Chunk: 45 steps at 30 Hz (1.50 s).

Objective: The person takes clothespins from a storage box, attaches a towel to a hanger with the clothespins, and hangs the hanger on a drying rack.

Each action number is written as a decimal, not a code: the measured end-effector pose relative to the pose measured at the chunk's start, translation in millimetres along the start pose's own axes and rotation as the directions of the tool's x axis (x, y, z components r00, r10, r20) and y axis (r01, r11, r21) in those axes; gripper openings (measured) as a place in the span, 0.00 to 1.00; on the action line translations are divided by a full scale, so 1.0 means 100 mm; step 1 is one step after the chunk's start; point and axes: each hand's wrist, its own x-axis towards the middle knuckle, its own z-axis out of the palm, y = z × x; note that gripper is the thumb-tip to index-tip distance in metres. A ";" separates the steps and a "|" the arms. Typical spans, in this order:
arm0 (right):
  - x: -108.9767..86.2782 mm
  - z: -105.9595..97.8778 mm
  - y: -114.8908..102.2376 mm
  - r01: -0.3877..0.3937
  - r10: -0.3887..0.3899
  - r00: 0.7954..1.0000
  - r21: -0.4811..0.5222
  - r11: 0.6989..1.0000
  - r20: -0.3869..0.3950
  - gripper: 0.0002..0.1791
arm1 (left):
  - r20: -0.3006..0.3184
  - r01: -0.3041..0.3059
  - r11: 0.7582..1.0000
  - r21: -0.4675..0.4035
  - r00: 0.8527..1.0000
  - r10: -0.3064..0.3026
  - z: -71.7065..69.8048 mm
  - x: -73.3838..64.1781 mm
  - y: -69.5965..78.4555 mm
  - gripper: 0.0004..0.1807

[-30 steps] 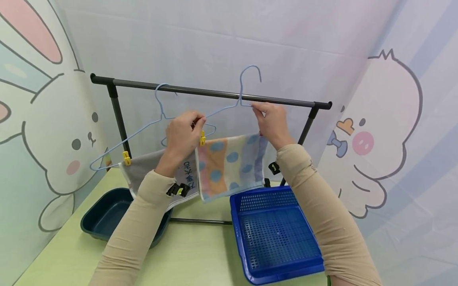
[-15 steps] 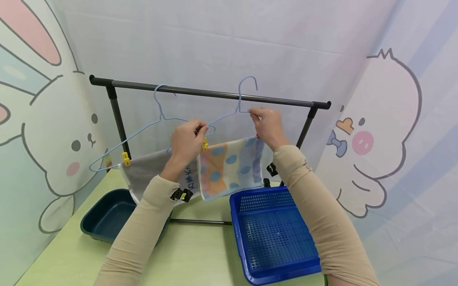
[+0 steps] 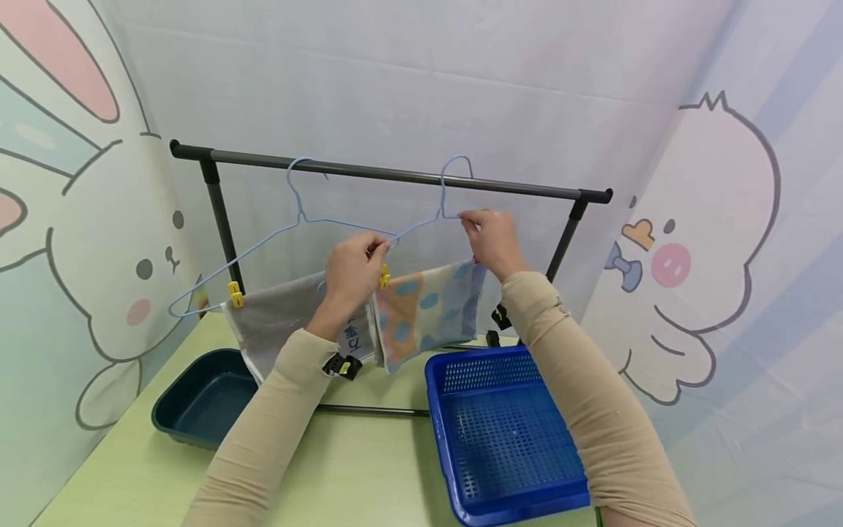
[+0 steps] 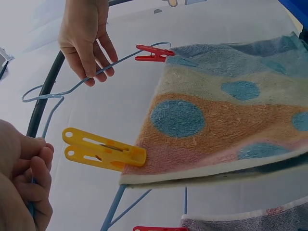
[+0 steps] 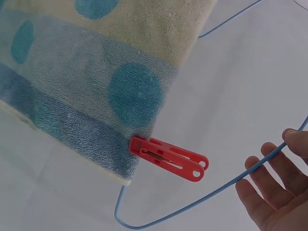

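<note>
My left hand (image 3: 354, 272) grips the left shoulder of a blue wire clothes hanger (image 3: 421, 222). My right hand (image 3: 495, 240) pinches its right shoulder close to the neck; thumb and fingertips are on the wire in the right wrist view. The hanger's hook (image 4: 33, 96) is around the dark rail (image 3: 527, 186). From its lower bar hangs a striped, spotted towel (image 3: 431, 304), clipped by a yellow clothespin (image 4: 106, 148) and a red clothespin (image 5: 168, 159). Left of it, a second blue hanger (image 3: 263, 240) on the rail carries a grey towel (image 3: 279, 315), partly behind my left hand.
A dark teal basin (image 3: 204, 399) stands on the pale green table (image 3: 356, 468) at left, partly behind my left sleeve. The blue perforated basket (image 3: 514, 432) is at right, under my right forearm. Rack posts (image 3: 221, 219) rise at both sides, with a lower bar (image 3: 375, 411) near the tabletop.
Both hands have lowered the right hanger, so its hook has come down from above the rail onto it. The spotted towel has dropped slightly. My left hand has shifted right.
</note>
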 end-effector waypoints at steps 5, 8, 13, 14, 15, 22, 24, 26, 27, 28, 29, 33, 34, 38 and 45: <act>-0.02 0.06 0.05 0.011 -0.010 1.000 -0.023 1.000 0.027 0.13 | 0.019 0.016 1.000 0.007 1.000 -0.016 0.04 -0.03 -0.04 0.07; -0.05 0.10 0.08 0.022 -0.022 0.999 -0.021 1.000 0.032 0.13 | 0.024 0.018 1.000 0.006 1.000 -0.018 0.07 -0.05 -0.07 0.07; -0.08 0.15 0.12 0.020 -0.019 0.999 -0.032 0.999 0.038 0.13 | 0.043 0.040 0.999 -0.009 0.998 -0.040 0.11 -0.09 -0.09 0.08; -0.08 0.16 0.12 0.015 -0.013 0.999 -0.034 0.999 0.048 0.13 | 0.048 0.048 0.999 -0.009 0.998 -0.048 0.11 -0.09 -0.09 0.09; -0.09 0.16 0.13 0.011 -0.009 0.998 -0.036 0.999 0.054 0.13 | 0.051 0.054 0.998 -0.014 0.997 -0.053 0.11 -0.10 -0.09 0.09; -0.11 0.18 0.14 -0.009 0.010 0.998 -0.026 1.000 0.066 0.14 | 0.037 0.056 0.998 -0.007 0.998 -0.055 0.14 -0.12 -0.10 0.08; -0.12 0.18 0.15 -0.015 0.017 0.997 -0.022 1.000 0.071 0.14 | 0.040 0.056 0.998 -0.003 0.998 -0.056 0.16 -0.13 -0.10 0.08; -0.13 0.19 0.16 -0.024 0.026 0.997 -0.020 1.000 0.077 0.14 | 0.042 0.057 0.998 -0.004 0.997 -0.057 0.17 -0.14 -0.10 0.08; -0.14 0.19 0.16 -0.026 0.028 0.996 -0.017 1.000 0.081 0.14 | 0.040 0.056 0.998 -0.007 0.998 -0.056 0.17 -0.14 -0.11 0.08; -0.14 0.19 0.16 -0.027 0.028 0.996 -0.014 1.000 0.083 0.14 | 0.037 0.055 0.998 -0.007 0.998 -0.054 0.18 -0.14 -0.11 0.08; -0.14 0.19 0.16 -0.029 0.030 0.996 -0.008 1.000 0.085 0.14 | 0.034 0.055 0.998 -0.008 0.998 -0.055 0.18 -0.15 -0.11 0.07; -0.15 0.18 0.17 -0.040 0.039 0.995 0.006 0.999 0.087 0.14 | 0.062 0.080 0.997 -0.004 0.995 -0.080 0.18 -0.15 -0.09 0.07; -0.15 0.18 0.16 -0.043 0.042 0.996 0.006 0.999 0.084 0.14 | 0.082 0.092 0.996 -0.003 0.992 -0.091 0.18 -0.15 -0.08 0.08; -0.15 0.17 0.16 -0.063 0.063 0.994 -0.004 0.998 0.088 0.15 | 0.191 0.143 0.990 -0.003 0.972 -0.140 0.15 -0.14 -0.06 0.09; -0.15 0.13 0.17 -0.081 0.078 0.988 0.019 0.997 0.132 0.17 | 0.295 0.168 0.986 0.003 0.942 -0.161 0.06 -0.15 -0.06 0.12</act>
